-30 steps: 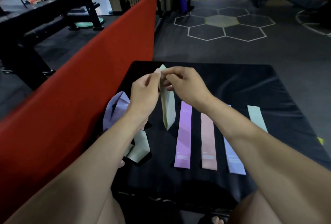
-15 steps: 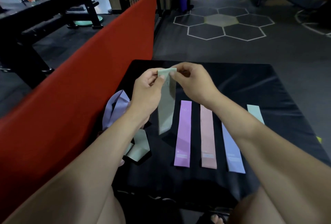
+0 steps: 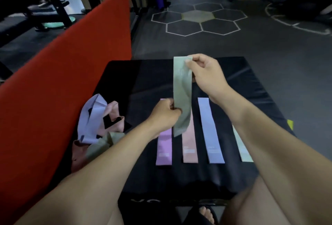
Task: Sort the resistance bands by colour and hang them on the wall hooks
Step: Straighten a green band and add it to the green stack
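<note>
I hold a pale green resistance band (image 3: 182, 91) upright over the black mat (image 3: 242, 84). My right hand (image 3: 204, 75) pinches its top end, and my left hand (image 3: 164, 115) pinches it lower down on its left edge. Flat on the mat lie a purple band (image 3: 164, 148), a pink band (image 3: 189, 145), a lavender band (image 3: 210, 131) and a mint band (image 3: 242, 147), side by side. My arms hide parts of the purple and mint bands. A loose heap of lavender, pink and green bands (image 3: 97, 126) sits at the mat's left.
A red padded barrier (image 3: 59, 81) runs along the left of the mat. Dark gym floor with white hexagon markings (image 3: 197, 20) lies beyond. Black weight equipment (image 3: 45, 9) stands at the far left. My foot in a sandal (image 3: 206, 214) shows at the bottom.
My left hand slid from the band's top down to its lower part. My right hand kept the top end and moved right, so the green band now hangs over the flat bands.
</note>
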